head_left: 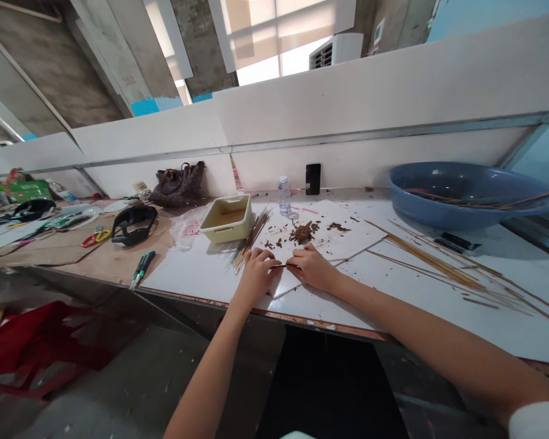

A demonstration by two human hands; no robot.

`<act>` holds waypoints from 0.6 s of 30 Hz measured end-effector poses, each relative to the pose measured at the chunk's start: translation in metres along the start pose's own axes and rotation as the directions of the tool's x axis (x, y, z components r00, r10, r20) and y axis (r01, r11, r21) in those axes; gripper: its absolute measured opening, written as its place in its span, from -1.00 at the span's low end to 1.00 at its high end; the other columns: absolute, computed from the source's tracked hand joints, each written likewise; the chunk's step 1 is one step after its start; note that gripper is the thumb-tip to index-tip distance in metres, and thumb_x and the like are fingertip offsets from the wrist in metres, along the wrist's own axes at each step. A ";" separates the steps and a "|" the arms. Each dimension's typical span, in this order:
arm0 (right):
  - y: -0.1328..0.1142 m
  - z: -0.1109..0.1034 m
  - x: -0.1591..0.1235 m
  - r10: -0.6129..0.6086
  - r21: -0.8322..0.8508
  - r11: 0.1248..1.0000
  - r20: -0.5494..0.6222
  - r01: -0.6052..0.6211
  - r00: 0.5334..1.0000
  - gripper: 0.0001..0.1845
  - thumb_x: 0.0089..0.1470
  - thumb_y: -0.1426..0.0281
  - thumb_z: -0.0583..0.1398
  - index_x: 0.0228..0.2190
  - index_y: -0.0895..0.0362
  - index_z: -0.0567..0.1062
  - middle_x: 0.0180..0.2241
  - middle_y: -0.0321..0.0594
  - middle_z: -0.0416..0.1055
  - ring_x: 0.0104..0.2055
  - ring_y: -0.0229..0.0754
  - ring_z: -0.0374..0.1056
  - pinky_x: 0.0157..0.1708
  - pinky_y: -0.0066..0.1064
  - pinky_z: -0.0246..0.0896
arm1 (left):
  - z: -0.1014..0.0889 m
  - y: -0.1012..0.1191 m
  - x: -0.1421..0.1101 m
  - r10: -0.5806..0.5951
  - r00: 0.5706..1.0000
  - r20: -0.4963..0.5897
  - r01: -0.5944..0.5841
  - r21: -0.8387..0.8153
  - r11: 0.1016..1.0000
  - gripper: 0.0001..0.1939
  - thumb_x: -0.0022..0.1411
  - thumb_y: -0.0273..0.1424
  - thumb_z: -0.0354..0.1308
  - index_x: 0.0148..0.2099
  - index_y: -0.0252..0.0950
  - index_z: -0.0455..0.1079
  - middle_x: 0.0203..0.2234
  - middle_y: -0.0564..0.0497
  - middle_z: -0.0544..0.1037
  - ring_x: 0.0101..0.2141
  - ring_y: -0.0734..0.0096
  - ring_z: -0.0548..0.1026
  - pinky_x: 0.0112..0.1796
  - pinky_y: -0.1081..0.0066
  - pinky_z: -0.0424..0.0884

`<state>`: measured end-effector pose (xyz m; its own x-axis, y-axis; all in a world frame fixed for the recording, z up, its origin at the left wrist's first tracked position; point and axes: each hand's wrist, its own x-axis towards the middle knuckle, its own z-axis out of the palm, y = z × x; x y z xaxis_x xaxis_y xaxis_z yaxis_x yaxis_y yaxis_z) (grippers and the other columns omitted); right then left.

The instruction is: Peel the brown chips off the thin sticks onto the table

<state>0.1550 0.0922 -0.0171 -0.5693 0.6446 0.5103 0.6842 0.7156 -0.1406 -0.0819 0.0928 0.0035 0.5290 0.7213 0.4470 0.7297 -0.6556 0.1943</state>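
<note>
My left hand (258, 269) and my right hand (313, 268) are close together over a white board (357, 235) near the table's front edge. Both have their fingers pinched on a thin stick (281, 265), which runs between them and shows again to the right of my right hand. Just beyond my hands lies a crumbly brown lump (303, 232) with small brown pieces scattered around it. A bundle of thin dark sticks (255, 235) rests to the left, beside a pale yellow tub (229, 228) holding brownish liquid.
A water bottle (284, 196) and an upright phone (313, 179) stand at the back. To the right are long bamboo sticks (432, 259) and a large blue basin (462, 210). Scissors (96, 237), green-handled cutters (143, 268) and a handbag (178, 186) lie left.
</note>
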 end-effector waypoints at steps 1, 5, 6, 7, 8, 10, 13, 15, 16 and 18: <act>0.001 -0.001 0.000 -0.008 -0.001 1.000 0.000 0.008 1.000 -0.74 0.51 0.40 0.21 -0.22 0.14 0.67 -0.29 -0.18 0.54 -0.24 -0.13 0.40 0.01 -0.19 -0.01 | 0.001 0.003 0.004 0.002 1.000 0.027 -0.002 0.009 1.000 -0.87 0.47 -0.40 0.35 -0.12 -0.10 0.74 -0.11 -0.06 0.70 0.01 0.07 0.47 0.12 0.00 0.29; 0.004 -0.004 -0.002 -0.028 0.032 0.999 -0.015 0.028 0.999 -0.80 0.50 0.42 0.22 -0.16 0.14 0.67 -0.26 -0.17 0.56 -0.20 -0.12 0.42 0.02 -0.19 -0.01 | 0.004 0.009 0.015 0.029 0.998 0.057 -0.032 0.056 0.998 -0.90 0.43 -0.42 0.39 -0.15 -0.12 0.74 -0.14 -0.07 0.70 0.01 0.05 0.47 0.10 0.00 0.28; 0.005 -0.005 -0.003 -0.033 0.037 0.999 -0.014 0.034 0.999 -0.79 0.50 0.42 0.22 -0.17 0.14 0.67 -0.27 -0.18 0.56 -0.20 -0.12 0.41 0.02 -0.19 -0.01 | 0.004 0.010 0.016 0.035 0.998 0.055 -0.039 0.069 0.997 -0.90 0.43 -0.42 0.39 -0.14 -0.12 0.74 -0.14 -0.08 0.70 0.01 0.05 0.47 0.10 0.00 0.28; 0.005 -0.005 -0.003 -0.037 0.036 0.999 -0.012 0.038 0.999 -0.78 0.50 0.41 0.23 -0.20 0.13 0.68 -0.28 -0.19 0.55 -0.22 -0.13 0.41 0.02 -0.19 -0.01 | 0.004 0.011 0.017 0.039 0.998 0.054 -0.043 0.077 0.996 -0.90 0.42 -0.42 0.39 -0.14 -0.12 0.75 -0.14 -0.09 0.70 0.01 0.04 0.47 0.09 -0.01 0.29; 0.005 -0.004 -0.003 -0.038 0.032 0.999 -0.009 0.038 0.999 -0.76 0.50 0.42 0.22 -0.22 0.13 0.68 -0.30 -0.20 0.54 -0.23 -0.13 0.40 0.02 -0.19 -0.01 | 0.005 0.011 0.017 0.038 0.998 0.055 -0.043 0.080 0.996 -0.89 0.43 -0.42 0.39 -0.14 -0.12 0.75 -0.14 -0.09 0.70 0.02 0.03 0.47 0.09 -0.01 0.29; 0.005 -0.003 -0.003 -0.030 0.024 0.999 -0.008 0.030 1.000 -0.73 0.51 0.43 0.21 -0.24 0.13 0.68 -0.30 -0.21 0.53 -0.24 -0.14 0.38 0.01 -0.19 -0.01 | 0.006 0.011 0.016 0.030 0.998 0.054 -0.034 0.077 0.996 -0.88 0.43 -0.42 0.38 -0.16 -0.11 0.75 -0.15 -0.09 0.70 0.01 0.02 0.47 0.08 -0.01 0.30; 0.005 -0.001 -0.002 -0.025 0.003 1.000 0.000 0.025 1.000 -0.69 0.53 0.43 0.17 -0.24 0.14 0.68 -0.30 -0.19 0.52 -0.24 -0.13 0.37 0.02 -0.18 0.00 | 0.008 0.010 0.014 0.023 0.999 0.040 -0.026 0.073 0.997 -0.86 0.44 -0.42 0.37 -0.15 -0.11 0.76 -0.14 -0.08 0.70 0.01 0.01 0.46 0.08 -0.01 0.30; 0.006 0.000 -0.001 -0.028 -0.014 0.999 0.011 0.028 1.000 -0.68 0.54 0.43 0.15 -0.24 0.15 0.66 -0.31 -0.18 0.52 -0.24 -0.12 0.37 0.02 -0.19 0.01 | 0.010 0.010 0.013 0.027 0.999 0.023 -0.029 0.075 0.997 -0.85 0.45 -0.44 0.35 -0.14 -0.12 0.76 -0.14 -0.08 0.70 0.02 0.01 0.46 0.08 -0.01 0.31; 0.006 0.001 -0.001 -0.030 -0.019 0.999 0.017 0.030 0.999 -0.68 0.54 0.43 0.14 -0.24 0.16 0.65 -0.30 -0.17 0.52 -0.24 -0.12 0.37 0.02 -0.19 0.02 | 0.010 0.010 0.013 0.029 0.999 0.014 -0.030 0.077 0.997 -0.84 0.45 -0.45 0.35 -0.14 -0.12 0.76 -0.14 -0.08 0.70 0.02 0.01 0.46 0.08 0.00 0.32; 0.007 0.001 0.000 -0.030 -0.021 0.999 0.027 0.031 0.999 -0.69 0.54 0.43 0.13 -0.23 0.16 0.64 -0.29 -0.17 0.53 -0.22 -0.11 0.38 0.02 -0.19 0.03 | 0.011 0.011 0.013 0.023 1.000 0.000 -0.023 0.080 0.997 -0.83 0.45 -0.45 0.34 -0.13 -0.12 0.76 -0.14 -0.09 0.70 0.01 0.02 0.47 0.08 0.01 0.34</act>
<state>0.1589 0.0975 -0.0189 -0.6020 0.6296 0.4910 0.6758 0.7293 -0.1066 -0.0621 0.0972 0.0020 0.5454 0.7061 0.4516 0.7498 -0.6518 0.1137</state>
